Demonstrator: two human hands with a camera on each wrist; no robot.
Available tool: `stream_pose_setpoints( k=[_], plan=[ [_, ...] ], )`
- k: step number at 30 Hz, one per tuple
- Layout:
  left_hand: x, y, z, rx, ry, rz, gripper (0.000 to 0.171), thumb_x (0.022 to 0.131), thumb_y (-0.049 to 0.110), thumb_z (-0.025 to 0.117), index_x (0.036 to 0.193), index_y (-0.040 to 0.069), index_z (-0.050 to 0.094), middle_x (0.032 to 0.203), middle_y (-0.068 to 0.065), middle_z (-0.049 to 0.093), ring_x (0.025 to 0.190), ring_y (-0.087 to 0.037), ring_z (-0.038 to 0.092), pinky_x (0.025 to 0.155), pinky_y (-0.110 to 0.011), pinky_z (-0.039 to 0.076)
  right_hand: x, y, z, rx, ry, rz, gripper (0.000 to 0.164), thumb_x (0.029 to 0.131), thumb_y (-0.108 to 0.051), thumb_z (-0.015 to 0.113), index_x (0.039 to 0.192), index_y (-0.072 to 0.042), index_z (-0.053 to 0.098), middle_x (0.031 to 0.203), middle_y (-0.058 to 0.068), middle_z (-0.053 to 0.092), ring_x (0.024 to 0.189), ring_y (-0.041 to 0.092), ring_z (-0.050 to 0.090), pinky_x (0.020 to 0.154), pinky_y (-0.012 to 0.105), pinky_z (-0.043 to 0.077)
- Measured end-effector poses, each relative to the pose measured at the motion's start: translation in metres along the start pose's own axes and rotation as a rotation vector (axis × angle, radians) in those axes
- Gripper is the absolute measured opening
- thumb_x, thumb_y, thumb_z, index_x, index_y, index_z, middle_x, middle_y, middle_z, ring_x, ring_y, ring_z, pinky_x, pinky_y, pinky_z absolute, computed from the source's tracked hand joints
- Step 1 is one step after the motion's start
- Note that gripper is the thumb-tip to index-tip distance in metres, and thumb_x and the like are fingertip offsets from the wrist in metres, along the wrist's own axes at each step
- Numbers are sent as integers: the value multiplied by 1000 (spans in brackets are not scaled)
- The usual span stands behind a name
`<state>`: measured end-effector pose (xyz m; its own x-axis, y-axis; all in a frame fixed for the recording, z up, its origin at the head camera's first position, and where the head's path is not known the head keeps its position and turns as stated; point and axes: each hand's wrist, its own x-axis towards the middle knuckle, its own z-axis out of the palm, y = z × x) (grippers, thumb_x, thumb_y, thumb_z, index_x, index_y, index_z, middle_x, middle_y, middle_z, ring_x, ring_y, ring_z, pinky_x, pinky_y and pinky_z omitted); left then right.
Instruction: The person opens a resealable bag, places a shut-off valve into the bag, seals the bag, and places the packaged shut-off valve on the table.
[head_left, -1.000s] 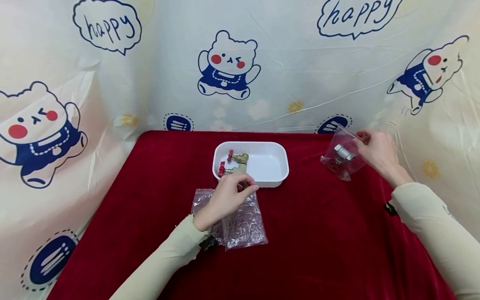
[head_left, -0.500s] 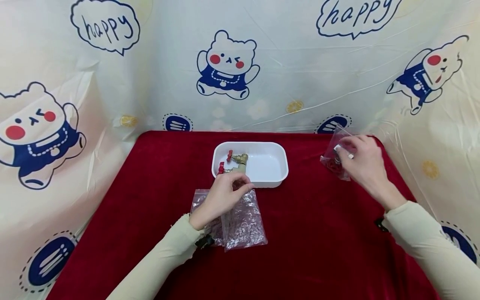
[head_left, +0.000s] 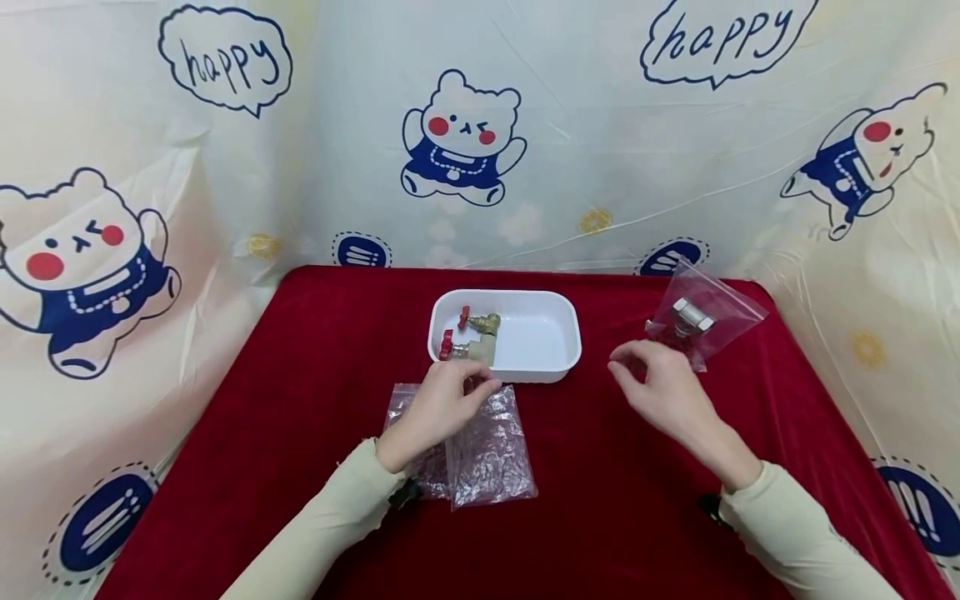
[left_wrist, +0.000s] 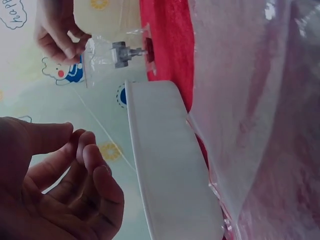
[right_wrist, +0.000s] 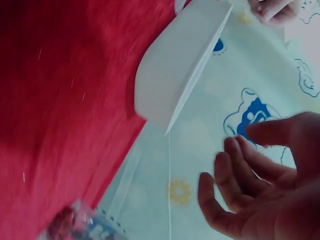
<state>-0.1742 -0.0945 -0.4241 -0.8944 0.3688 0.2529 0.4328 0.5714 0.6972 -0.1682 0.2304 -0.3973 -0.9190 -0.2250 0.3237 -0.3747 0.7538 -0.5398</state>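
My left hand (head_left: 441, 407) hovers over two flat clear zip bags (head_left: 491, 471), just in front of a white plastic tray (head_left: 538, 335). Its fingers are loosely curved, and the left wrist view shows nothing between them. Inside the tray's left end lie a brass valve (head_left: 486, 322) and a beige-bodied valve (head_left: 482, 350), both with red handles. My right hand (head_left: 670, 396) is raised above the cloth, right of the tray, its bent fingers holding nothing. Behind it, a clear zip bag (head_left: 731, 312) contains a metal valve (head_left: 692, 317) with a red handle, partly covered by the hand.
A dark red cloth (head_left: 600, 500) covers the table. Pale curtains (head_left: 570, 167) printed with bears stand along its back and sides. The filled bag lies near the table's back right corner.
My right hand has let go of the filled zip bag and come left and nearer, away from it. The bag stays at the back right. My left hand has hardly moved.
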Motion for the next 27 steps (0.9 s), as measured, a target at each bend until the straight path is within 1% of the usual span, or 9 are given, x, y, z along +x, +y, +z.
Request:
stream_pose_setpoints(
  k=[2, 4, 7, 11, 15, 20, 23, 27],
  plan=[
    [-3, -2, 0, 18, -18, -7, 8, 100, 17, 75, 95, 13, 79, 71, 8, 60, 58, -8, 47, 56, -29, 44, -5, -5, 5, 12, -59, 19, 6, 97, -9, 73, 101, -10, 78, 97, 3, 74, 78, 20, 62, 73, 40, 53],
    [-6, -5, -2, 39, -36, -22, 10, 101, 18, 74, 93, 13, 78, 67, 8, 57, 56, -8, 46, 54, -29, 43, -10, -9, 8, 29, -94, 34, 7, 97, -9, 73, 99, -13, 78, 94, -1, 73, 74, 17, 59, 70, 36, 53],
    [-12, -10, -4, 62, -65, -55, 12, 101, 18, 74, 91, 12, 77, 64, 9, 56, 52, -6, 46, 49, -28, 43, -16, -14, 12, 58, -103, 47, 9, 98, -9, 73, 98, -16, 78, 91, -5, 73, 71, 15, 57, 67, 32, 52],
    [-19, -16, -8, 80, -89, -96, 15, 101, 17, 74, 88, 9, 75, 60, 7, 54, 47, -6, 44, 45, -27, 41, -21, -18, 18, 80, -114, 68, 9, 97, -10, 74, 97, -17, 78, 90, -7, 72, 69, 14, 56, 65, 30, 52],
    [-25, -23, -10, 106, -107, -120, 19, 101, 17, 74, 83, 11, 72, 58, 7, 51, 47, -5, 43, 47, -26, 40, -26, -18, 27, 70, -165, 87, 7, 97, -11, 74, 96, -17, 78, 85, -8, 70, 68, 13, 56, 64, 30, 51],
    [-35, -31, -13, 156, -131, -183, 30, 100, 19, 75, 72, 17, 62, 56, 8, 48, 48, -6, 43, 48, -26, 40, -27, -19, 36, 52, -228, 78, 4, 97, -14, 75, 94, -15, 78, 79, -11, 66, 67, 9, 56, 64, 30, 51],
    [-38, -34, -15, 197, -137, -207, 34, 99, 20, 76, 70, 17, 58, 58, 7, 48, 52, -7, 44, 51, -28, 41, -25, -21, 40, 47, -249, 67, 4, 96, -14, 75, 94, -13, 78, 76, -12, 64, 64, 7, 54, 62, 30, 50],
    [-42, -35, -17, 229, -155, -245, 38, 98, 22, 77, 68, 16, 56, 58, 6, 47, 53, -9, 43, 52, -30, 40, -21, -23, 48, 35, -281, 64, 3, 96, -14, 75, 94, -14, 78, 74, -12, 64, 62, 6, 54, 61, 30, 50]
  ],
)
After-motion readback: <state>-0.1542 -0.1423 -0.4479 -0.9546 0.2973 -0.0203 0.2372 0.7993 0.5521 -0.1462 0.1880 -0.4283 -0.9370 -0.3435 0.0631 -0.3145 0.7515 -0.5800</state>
